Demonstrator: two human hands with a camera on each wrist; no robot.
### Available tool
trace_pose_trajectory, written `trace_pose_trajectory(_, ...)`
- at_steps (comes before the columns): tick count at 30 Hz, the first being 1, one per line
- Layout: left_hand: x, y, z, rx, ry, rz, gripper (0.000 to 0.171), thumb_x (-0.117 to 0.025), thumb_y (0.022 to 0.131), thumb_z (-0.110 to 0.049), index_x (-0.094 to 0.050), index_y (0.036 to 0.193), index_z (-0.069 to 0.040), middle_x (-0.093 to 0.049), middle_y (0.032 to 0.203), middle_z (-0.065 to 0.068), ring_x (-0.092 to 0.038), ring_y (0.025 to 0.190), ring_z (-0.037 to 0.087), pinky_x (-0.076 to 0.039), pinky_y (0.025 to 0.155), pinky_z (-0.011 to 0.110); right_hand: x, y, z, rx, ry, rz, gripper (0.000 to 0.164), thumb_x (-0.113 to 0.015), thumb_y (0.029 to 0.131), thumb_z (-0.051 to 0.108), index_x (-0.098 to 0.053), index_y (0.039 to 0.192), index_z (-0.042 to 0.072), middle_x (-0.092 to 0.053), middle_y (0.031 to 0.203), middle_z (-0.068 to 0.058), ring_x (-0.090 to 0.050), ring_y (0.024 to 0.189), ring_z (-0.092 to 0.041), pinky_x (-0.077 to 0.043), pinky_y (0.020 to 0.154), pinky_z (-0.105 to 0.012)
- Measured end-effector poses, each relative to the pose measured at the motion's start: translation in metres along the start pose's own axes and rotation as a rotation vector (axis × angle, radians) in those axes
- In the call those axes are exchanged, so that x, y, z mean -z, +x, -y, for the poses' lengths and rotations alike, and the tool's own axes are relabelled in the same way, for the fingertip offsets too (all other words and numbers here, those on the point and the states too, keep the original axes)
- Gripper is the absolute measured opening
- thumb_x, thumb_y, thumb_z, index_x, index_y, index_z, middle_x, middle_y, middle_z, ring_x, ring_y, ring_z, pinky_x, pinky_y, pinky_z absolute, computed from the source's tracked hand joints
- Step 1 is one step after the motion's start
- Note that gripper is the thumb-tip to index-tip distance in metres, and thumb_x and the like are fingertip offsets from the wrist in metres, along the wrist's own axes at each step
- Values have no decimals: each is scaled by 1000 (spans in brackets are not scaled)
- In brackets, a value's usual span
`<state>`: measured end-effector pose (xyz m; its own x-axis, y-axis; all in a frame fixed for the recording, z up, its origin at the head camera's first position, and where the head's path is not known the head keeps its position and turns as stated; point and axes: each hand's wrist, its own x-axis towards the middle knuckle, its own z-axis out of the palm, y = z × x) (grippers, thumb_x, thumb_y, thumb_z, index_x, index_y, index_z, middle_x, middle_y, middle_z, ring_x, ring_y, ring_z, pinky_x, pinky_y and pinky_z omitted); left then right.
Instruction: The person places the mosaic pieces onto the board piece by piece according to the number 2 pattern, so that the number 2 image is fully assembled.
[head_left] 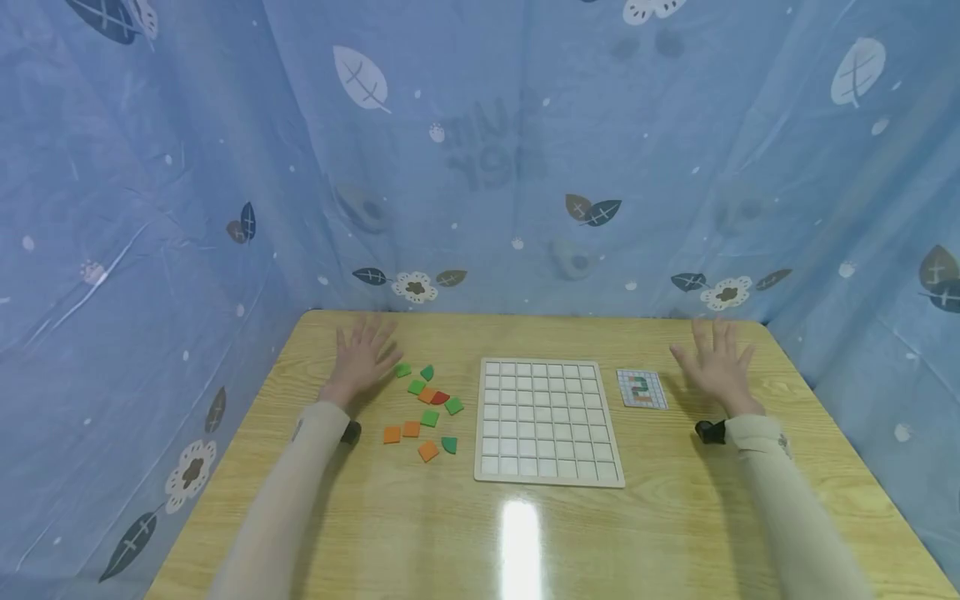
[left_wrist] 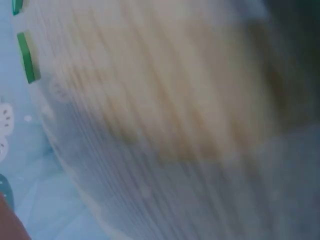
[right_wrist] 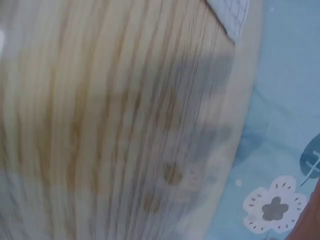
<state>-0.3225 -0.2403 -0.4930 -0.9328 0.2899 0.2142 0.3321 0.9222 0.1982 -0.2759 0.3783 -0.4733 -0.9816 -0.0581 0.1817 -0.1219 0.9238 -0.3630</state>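
Note:
My left hand [head_left: 360, 358], fingers spread, is over the left side of the table beside a scatter of small flat tiles. Nearest to it lies a light green tile [head_left: 402, 369]. My right hand [head_left: 717, 364], also with spread fingers and holding nothing, is at the right near a small pattern card [head_left: 642, 389] printed with a grid and a coloured figure. Between the hands lies a white grid board [head_left: 549, 482] with bare square cells. Among the tiles are orange squares [head_left: 392, 435], green squares [head_left: 429, 418], a red rounded piece [head_left: 440, 398] and dark green rounded pieces [head_left: 449, 445].
The wooden table [head_left: 420, 533] is ringed by a blue patterned curtain [head_left: 480, 167] at the back and both sides. Black wrist devices [head_left: 711, 432] sit under the wrists. A bright light reflection falls in front of the board.

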Motion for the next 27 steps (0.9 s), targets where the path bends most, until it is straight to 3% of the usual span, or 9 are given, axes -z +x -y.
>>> trace_pose_trajectory(7,2,-8,-10,-118,-28,78,62,-53,92,-40,-31,145,-16,-17,153,14,-3,141,36,10,104,66,-6,-8,16,21,15,-8,70,-31,97,47,1,149,12,23,149,-20,25,133,-42,24,93,-68)
trace_pose_trajectory(14,2,-15,-21,-199,-65,150,60,-54,92,-40,-34,144,-18,-15,154,9,-5,142,33,2,107,65,-14,-17,26,64,28,10,69,-34,97,44,-6,149,9,19,150,-21,26,134,-39,21,94,-70)
trace_pose_trajectory(22,7,-15,-33,-275,-114,178,58,-58,90,-37,-38,142,-18,-18,154,7,-11,141,32,4,110,59,-21,-26,36,98,41,31,72,-41,96,45,-3,150,15,17,152,-18,24,136,-39,14,95,-73)
trace_pose_trajectory(27,10,-14,-37,-317,-91,179,58,-61,88,-36,-42,140,-17,-22,153,10,-14,140,35,3,110,59,-24,-31,42,124,43,35,72,-43,95,43,-5,150,16,18,152,-15,21,136,-39,12,96,-74)
